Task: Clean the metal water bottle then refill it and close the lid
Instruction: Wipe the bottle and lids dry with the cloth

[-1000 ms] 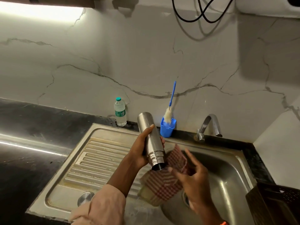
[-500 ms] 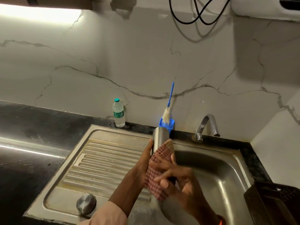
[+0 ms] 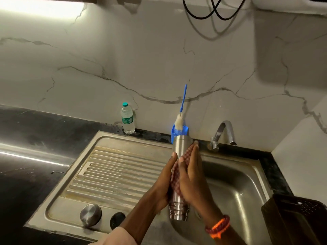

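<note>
Sink (image 3: 247, 183) fills the lower frame, steel bottle (image 3: 180, 147) upside down above it at centre, mouth down. My left hand (image 3: 164, 181) grips its body; my right hand (image 3: 192, 175) presses a checked cloth (image 3: 187, 152) flat against it. Wiping under way; refill and lid (image 3: 90, 215), lower left, remain.

Home kitchen: steel sink (image 3: 113, 174), tap (image 3: 223, 133), marble backsplash (image 3: 123, 55).

Blue holder (image 3: 178, 132) and tap (image 3: 223, 133) crowd behind the bottle (image 3: 180, 147); basin (image 3: 235, 183) right lies open.
</note>
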